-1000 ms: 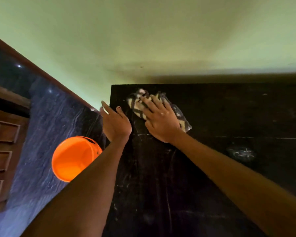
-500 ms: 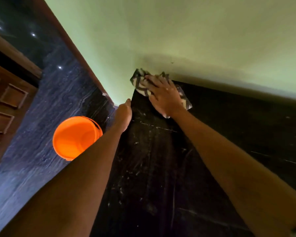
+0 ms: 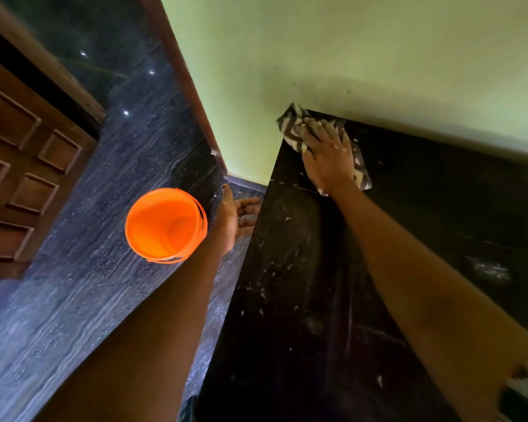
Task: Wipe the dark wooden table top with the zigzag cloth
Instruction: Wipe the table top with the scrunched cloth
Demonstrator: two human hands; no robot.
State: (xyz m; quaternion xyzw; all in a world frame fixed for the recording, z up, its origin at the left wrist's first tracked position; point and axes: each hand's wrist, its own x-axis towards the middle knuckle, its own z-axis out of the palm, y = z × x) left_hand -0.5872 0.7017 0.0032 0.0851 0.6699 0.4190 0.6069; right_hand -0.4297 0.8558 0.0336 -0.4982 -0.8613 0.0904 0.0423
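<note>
The zigzag cloth (image 3: 290, 128), cream with dark stripes, lies bunched at the far left corner of the dark wooden table top (image 3: 302, 300). My right hand (image 3: 328, 156) presses flat on it, fingers spread over the fabric, with cloth showing past the fingertips and beside the wrist. My left hand (image 3: 237, 216) is off the table, just beyond its left edge and below the top, palm open and fingers apart, holding nothing. White crumbs and streaks speckle the table top near the left edge.
An orange bucket (image 3: 165, 225) stands on the dark tiled floor (image 3: 73, 300), left of my left hand. A green wall (image 3: 348, 56) runs behind the table. A brown panelled door (image 3: 22, 166) is at the far left. A pale smudge (image 3: 489, 271) marks the table's right part.
My right hand has pushed the cloth further into the far left corner. My left hand has slid off the table's left edge and now hangs open beside it. The view has swung left.
</note>
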